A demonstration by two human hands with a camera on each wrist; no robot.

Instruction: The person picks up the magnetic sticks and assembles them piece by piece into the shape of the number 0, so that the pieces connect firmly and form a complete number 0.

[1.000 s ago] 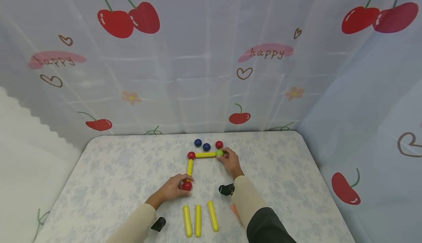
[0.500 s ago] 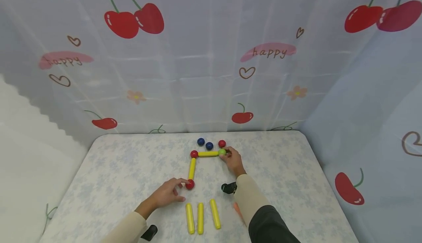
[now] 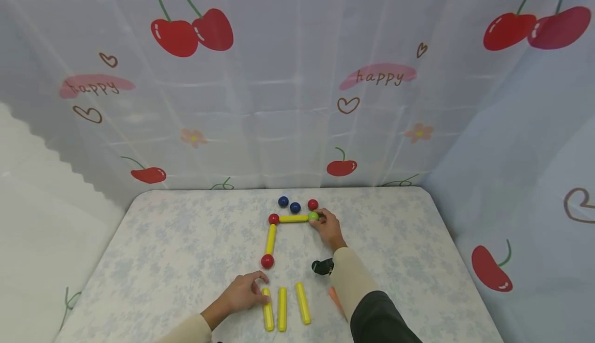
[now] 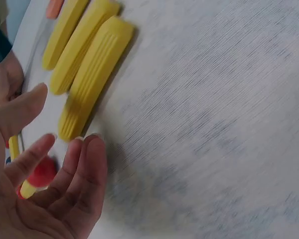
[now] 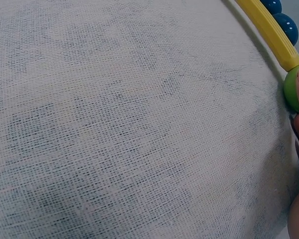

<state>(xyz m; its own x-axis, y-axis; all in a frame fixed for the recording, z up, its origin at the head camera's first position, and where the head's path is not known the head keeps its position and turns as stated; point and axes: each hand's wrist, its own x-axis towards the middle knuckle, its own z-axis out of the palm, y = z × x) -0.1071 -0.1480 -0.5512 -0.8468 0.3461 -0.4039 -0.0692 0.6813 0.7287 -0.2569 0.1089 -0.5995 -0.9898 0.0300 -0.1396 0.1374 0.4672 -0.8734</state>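
Observation:
My right hand [image 3: 329, 229] pinches a green ball [image 3: 313, 216] at the right end of a yellow rod [image 3: 294, 219]. That rod meets a red ball [image 3: 274, 219] at its left end. From there a second yellow rod [image 3: 271, 239] runs toward me to another red ball [image 3: 267, 261]. My left hand [image 3: 241, 294] hovers at the far end of the leftmost loose yellow rod [image 3: 268, 314]. In the left wrist view, its thumb and fingers [image 4: 92, 174] are spread apart around that ribbed rod's [image 4: 94, 74] tip, not closed on it.
Two more loose yellow rods [image 3: 282, 309] [image 3: 303, 303] lie beside the first. Two blue balls [image 3: 283, 202] [image 3: 295, 207] and a red ball [image 3: 313, 204] rest behind the joined pieces. An orange piece [image 3: 335, 300] is partly under the right sleeve. A cherry-print curtain [image 3: 279, 126] borders the table's back.
My left hand has let go of the near red ball and moved toward me to the loose yellow rods. The right hand stays on the green ball.

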